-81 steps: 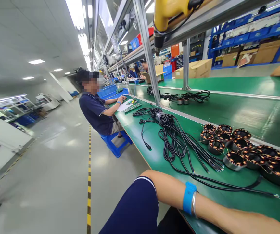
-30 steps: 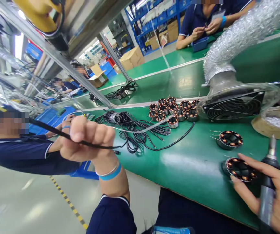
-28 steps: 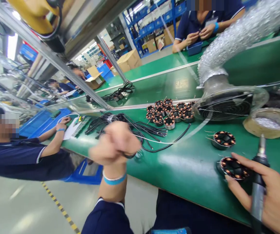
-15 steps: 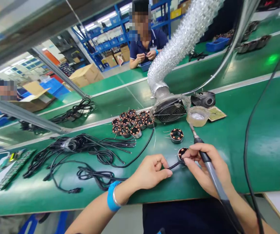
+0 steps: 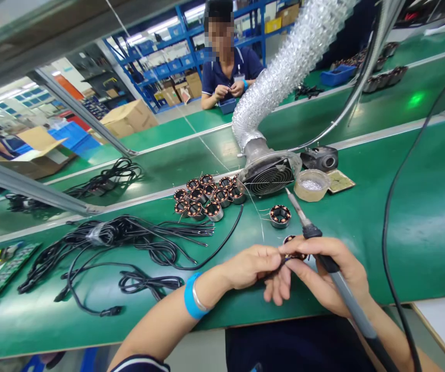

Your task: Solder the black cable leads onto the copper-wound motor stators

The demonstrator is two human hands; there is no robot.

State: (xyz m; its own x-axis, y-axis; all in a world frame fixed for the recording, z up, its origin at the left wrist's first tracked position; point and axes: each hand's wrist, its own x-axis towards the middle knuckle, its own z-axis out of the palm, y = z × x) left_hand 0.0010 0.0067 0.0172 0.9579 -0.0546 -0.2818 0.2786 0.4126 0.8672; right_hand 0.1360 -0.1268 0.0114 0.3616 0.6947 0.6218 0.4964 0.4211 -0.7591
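Note:
My right hand [image 5: 333, 276] is closed round the handle of a soldering iron [image 5: 340, 287], whose tip points up and away over the bench. Its thumb and fingertips are also at a copper-wound stator [image 5: 297, 254], partly hidden by my fingers. My left hand [image 5: 251, 266] pinches the end of a black cable against this stator with thumb and forefinger; the other fingers hang loose below. Most of that cable is hidden behind the hand. Just beyond my hands another stator [image 5: 280, 216] stands on the green bench, thin wires sticking out to its left.
Several stators [image 5: 197, 195] stand grouped left of a round fume extractor [image 5: 271, 178] with a silver duct. Right of it are a round tub [image 5: 311, 186] and a square tin [image 5: 340, 181]. Bundled black cables [image 5: 102, 232] lie left. A co-worker [image 5: 228, 72] sits opposite.
My left hand has moved right, up to the stator and my right fingers. The soldering iron's tip has swung left, away from the tub. The whole view has shifted slightly.

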